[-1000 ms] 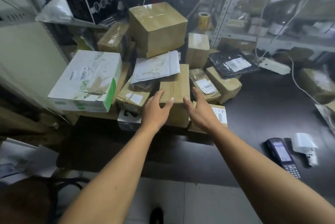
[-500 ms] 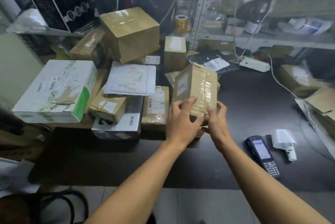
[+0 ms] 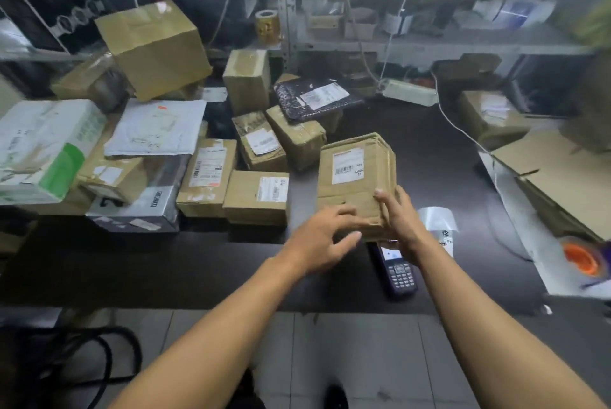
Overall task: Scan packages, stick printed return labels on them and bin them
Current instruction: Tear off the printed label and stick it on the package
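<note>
work was only just starting. both hands held one brown box (image 3: pixel 355 183) over the bench (image 3: pixel 198 263), label side up: right hand (image 3: pixel 401 221) fingers curled round its right edge, left hand (image 3: pixel 319 241) fingers loose at its near edge. the scanner (image 3: pixel 396 268) lay under it, untouched. many packages (image 3: pixel 254 197) waited in the pile, with no bin in view.

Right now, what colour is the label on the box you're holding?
White with black print and a barcode, on the brown cardboard box; the head view shows it.

Brown pkg (image 3: pixel 355 183), white label (image 3: pixel 347 165)
</note>
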